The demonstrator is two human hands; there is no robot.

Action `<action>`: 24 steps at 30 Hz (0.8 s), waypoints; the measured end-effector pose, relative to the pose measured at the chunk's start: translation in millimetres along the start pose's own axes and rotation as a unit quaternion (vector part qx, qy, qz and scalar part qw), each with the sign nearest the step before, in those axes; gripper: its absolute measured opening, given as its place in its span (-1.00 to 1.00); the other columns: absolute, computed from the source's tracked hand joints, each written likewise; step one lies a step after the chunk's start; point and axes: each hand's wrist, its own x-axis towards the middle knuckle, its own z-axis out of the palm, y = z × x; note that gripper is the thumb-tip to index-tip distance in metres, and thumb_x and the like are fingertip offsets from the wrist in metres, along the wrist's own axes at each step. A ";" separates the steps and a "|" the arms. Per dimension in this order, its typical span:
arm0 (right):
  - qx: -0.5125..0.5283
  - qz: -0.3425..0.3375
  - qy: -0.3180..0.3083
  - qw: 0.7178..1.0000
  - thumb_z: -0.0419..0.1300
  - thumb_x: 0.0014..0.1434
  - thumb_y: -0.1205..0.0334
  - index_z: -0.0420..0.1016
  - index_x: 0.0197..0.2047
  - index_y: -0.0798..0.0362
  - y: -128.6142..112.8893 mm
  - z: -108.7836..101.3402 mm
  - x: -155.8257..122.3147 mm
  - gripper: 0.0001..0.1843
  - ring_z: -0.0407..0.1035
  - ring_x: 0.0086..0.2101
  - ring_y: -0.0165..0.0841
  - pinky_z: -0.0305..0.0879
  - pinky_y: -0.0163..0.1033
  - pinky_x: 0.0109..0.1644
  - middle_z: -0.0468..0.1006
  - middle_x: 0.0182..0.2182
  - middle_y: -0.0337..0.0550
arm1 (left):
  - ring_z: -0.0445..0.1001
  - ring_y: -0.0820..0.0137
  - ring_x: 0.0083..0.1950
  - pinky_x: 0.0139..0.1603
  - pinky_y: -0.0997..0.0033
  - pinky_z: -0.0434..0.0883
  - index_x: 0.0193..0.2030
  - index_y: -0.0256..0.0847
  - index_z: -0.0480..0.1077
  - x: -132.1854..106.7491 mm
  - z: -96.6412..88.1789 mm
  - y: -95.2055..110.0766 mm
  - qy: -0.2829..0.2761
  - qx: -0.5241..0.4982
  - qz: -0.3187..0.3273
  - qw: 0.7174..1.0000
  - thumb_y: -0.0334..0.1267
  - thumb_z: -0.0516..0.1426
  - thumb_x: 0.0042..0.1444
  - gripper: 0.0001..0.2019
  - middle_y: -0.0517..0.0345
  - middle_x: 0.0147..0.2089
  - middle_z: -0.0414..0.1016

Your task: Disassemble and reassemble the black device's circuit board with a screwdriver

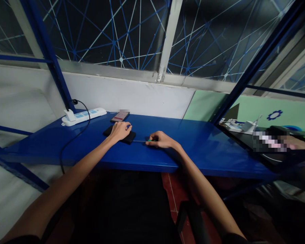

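A flat black rectangular device [129, 137] lies on the blue table, its exact kind unclear. My left hand [120, 130] rests on top of it with the fingers curled, holding it down against the table. My right hand [160, 139] is closed around the green handle of a screwdriver [139, 141]. Its thin metal shaft points left, low over the table, and the tip reaches the right edge of the black device. Whether the tip is inside the device or only touching it cannot be made out. Most of the handle is hidden in my fingers.
Behind my left hand lies a phone [120, 116] with a lit screen. A white power strip [83, 116] with a plug and black cable [75, 140] sits at the left of the blue table [193, 149]. At right, another person's hand [298, 142] is near a dark tray with small items.
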 end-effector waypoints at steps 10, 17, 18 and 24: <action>0.000 0.003 0.004 1.000 0.23 0.11 -0.12 0.52 -0.39 0.16 -1.2 -0.4 -0.3 -0.56 0.12 -0.58 -0.50 -0.02 -0.31 -0.49 0.34 -0.64 -0.27 | 0.57 0.22 -0.22 -0.21 0.37 0.39 -0.01 -0.26 0.54 -0.6 2.3 0.0 0.014 0.012 -0.027 0.999 -0.14 0.03 0.26 -0.65 0.01 -0.26 0.63; -0.006 0.009 0.009 1.000 0.22 0.13 -0.09 0.50 -0.39 0.15 -0.8 1.3 0.3 -0.58 0.13 -0.57 -0.49 -0.03 -0.31 -0.47 0.35 -0.64 -0.26 | 0.57 0.19 -0.20 -0.16 0.31 0.37 -0.12 -0.23 0.56 -1.7 2.0 3.4 0.020 0.040 -0.057 0.997 -0.14 -0.01 0.27 -0.66 0.00 -0.29 0.62; -0.008 0.008 0.011 1.000 0.22 0.13 -0.10 0.49 -0.39 0.15 0.2 1.8 0.7 -0.58 0.13 -0.57 -0.49 -0.03 -0.31 -0.47 0.35 -0.63 -0.26 | 0.57 0.19 -0.19 -0.15 0.30 0.37 -0.15 -0.22 0.56 -1.9 2.0 3.6 0.023 0.046 -0.062 0.997 -0.13 -0.02 0.28 -0.66 -0.01 -0.27 0.62; -0.009 0.003 0.015 1.000 0.19 0.15 -0.12 0.43 -0.42 0.12 1.7 3.2 1.6 -0.58 0.14 -0.59 -0.49 0.00 -0.32 -0.49 0.37 -0.64 -0.25 | 0.56 0.17 -0.12 -0.06 0.25 0.35 -0.19 -0.20 0.56 -1.5 1.7 3.2 0.019 0.063 -0.088 0.994 -0.13 -0.04 0.29 -0.64 -0.05 -0.19 0.62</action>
